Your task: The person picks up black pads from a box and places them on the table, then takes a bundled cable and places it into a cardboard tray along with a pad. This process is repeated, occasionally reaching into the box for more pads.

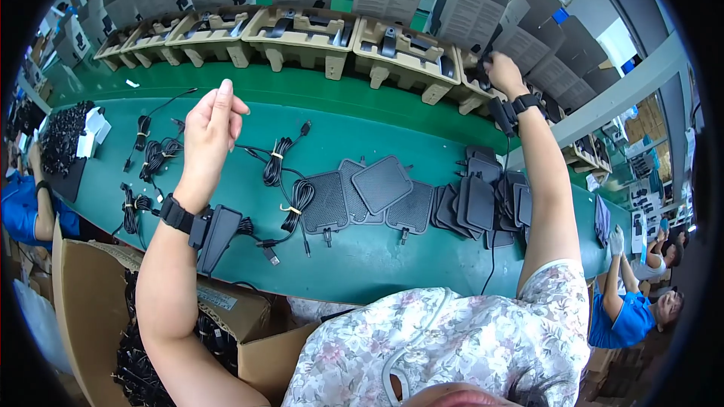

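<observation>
Several panels (381, 183) lie on the table (377, 267). Left of the panels are coiled cables (274, 169) and, raised, the left hand (213, 124), thumb up, fingers curled; whether it holds anything, I cannot tell. Beyond the panels, rightward, the right hand (504, 75) reaches into a tray (471, 93), fingers bent, grip unclear.

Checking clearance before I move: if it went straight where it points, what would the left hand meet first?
Probably the third tan tray from the left; the height of the left hand is unclear, so it might pass above.
</observation>
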Demonstrator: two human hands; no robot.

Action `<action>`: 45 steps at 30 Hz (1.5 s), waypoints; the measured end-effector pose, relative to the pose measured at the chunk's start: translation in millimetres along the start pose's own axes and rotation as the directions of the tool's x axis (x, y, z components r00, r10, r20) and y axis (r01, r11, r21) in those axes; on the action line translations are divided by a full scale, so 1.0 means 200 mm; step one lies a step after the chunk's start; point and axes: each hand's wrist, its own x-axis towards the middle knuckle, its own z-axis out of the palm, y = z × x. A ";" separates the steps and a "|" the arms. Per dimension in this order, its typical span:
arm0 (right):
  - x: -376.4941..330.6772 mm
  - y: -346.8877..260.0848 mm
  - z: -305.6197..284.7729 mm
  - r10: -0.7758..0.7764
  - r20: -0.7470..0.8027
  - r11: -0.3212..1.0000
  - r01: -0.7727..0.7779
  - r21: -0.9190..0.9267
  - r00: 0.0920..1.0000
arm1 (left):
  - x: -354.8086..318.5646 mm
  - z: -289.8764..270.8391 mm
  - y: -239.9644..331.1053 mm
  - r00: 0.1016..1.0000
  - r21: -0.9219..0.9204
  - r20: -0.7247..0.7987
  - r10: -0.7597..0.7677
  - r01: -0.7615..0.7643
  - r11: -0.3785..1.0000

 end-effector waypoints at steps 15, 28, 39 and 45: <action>0.04 -0.11 -0.10 -0.067 0.186 0.954 0.118 -0.277 0.980 | 0.00 0.01 0.00 1.000 0.009 -0.016 -0.011 0.011 1.000; 0.16 -0.11 0.33 0.318 -0.233 0.935 -0.264 0.236 0.919 | -0.01 0.04 -0.02 0.998 0.031 -0.015 -0.057 0.058 0.998; -0.02 0.16 0.35 -0.178 -0.041 0.579 0.138 0.804 0.983 | -0.03 0.05 -0.03 0.996 0.009 0.058 -0.068 0.068 0.998; -0.10 0.10 0.28 0.029 -0.224 0.800 0.112 0.590 0.974 | -0.04 0.07 -0.02 0.997 0.013 0.061 -0.045 0.044 0.999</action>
